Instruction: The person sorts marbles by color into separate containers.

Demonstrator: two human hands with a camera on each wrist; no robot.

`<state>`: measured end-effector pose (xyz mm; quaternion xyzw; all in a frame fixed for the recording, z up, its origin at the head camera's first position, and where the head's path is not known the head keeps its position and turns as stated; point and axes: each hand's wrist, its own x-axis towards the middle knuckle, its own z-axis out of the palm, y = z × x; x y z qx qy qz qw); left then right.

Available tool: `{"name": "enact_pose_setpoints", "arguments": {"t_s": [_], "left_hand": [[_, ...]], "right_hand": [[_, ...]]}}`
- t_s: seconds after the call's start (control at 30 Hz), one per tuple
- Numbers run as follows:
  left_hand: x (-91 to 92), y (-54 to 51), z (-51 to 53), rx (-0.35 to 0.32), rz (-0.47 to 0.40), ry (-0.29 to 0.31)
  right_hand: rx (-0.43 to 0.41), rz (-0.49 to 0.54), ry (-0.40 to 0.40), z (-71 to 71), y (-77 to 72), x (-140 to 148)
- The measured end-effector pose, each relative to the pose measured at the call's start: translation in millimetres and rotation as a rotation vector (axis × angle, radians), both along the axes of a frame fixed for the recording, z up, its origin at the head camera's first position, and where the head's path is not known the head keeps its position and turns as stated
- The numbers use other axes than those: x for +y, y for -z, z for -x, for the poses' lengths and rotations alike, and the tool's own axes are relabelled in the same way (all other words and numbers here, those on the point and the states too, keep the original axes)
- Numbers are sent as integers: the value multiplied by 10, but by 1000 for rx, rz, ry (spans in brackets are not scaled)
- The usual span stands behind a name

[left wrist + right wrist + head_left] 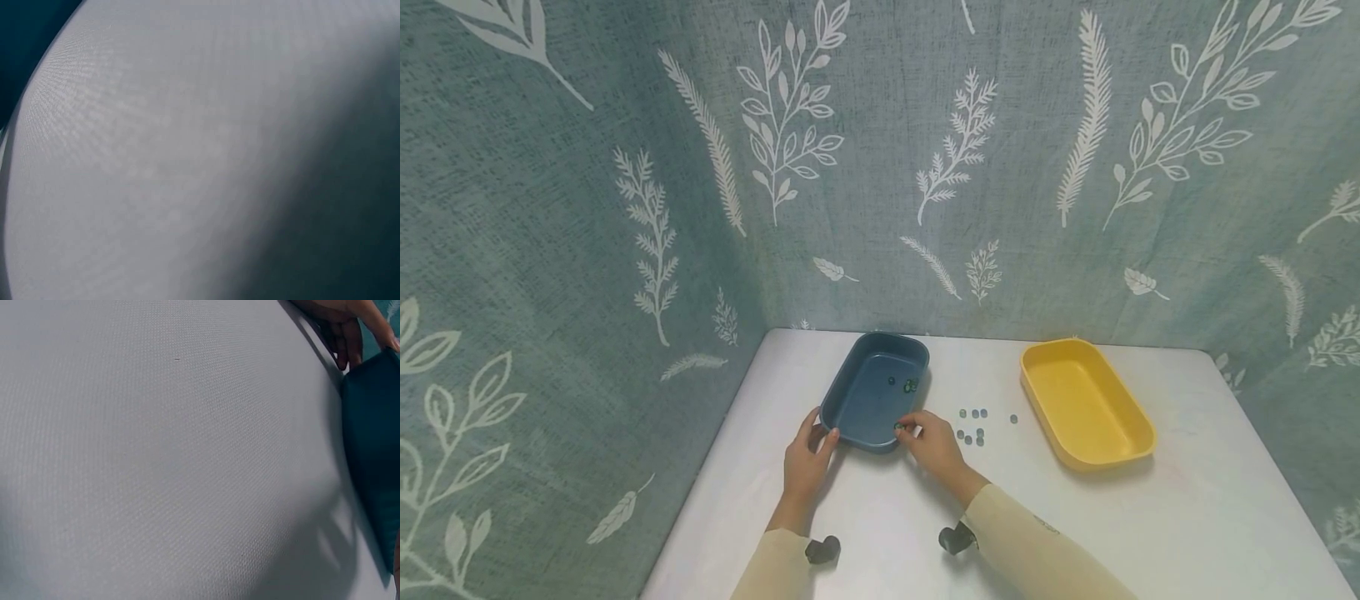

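The blue tray stands on the left part of the table, several dark and green glass stones lying inside it. At its near left corner the left hand grips the wall, thumb near the rim. Over the near right corner the right hand pinches a small green stone between thumb and fingertips. The right wrist view has the blue tray at its right edge, with the left hand on the far corner. No hand is visible in the left wrist view.
Several pale glass stones lie loose on the white table, between the blue tray and a yellow tray at the right. Patterned cloth hangs behind the table and along its left side.
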<state>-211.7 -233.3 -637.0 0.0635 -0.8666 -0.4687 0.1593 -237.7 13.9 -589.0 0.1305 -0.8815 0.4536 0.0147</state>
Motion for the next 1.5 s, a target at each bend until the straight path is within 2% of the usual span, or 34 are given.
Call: {"name": "enact_pose_setpoints", "arguments": {"t_s": [0.73, 0.87, 1.13, 1.3, 1.5], "left_hand": [[41, -35, -15, -49, -13, -13], [39, -35, -15, -45, -21, -2], [60, -66, -16, -38, 8, -16], [59, -84, -26, -47, 13, -18], [48, -82, -34, -55, 21, -16]], "right_hand": [[-24, 1, 4, -15, -14, 27], [-38, 3, 4, -16, -1, 32], [-44, -7, -2, -23, 9, 53], [-19, 9, -22, -9, 26, 112], [-13, -17, 3, 26, 23, 272]]}}
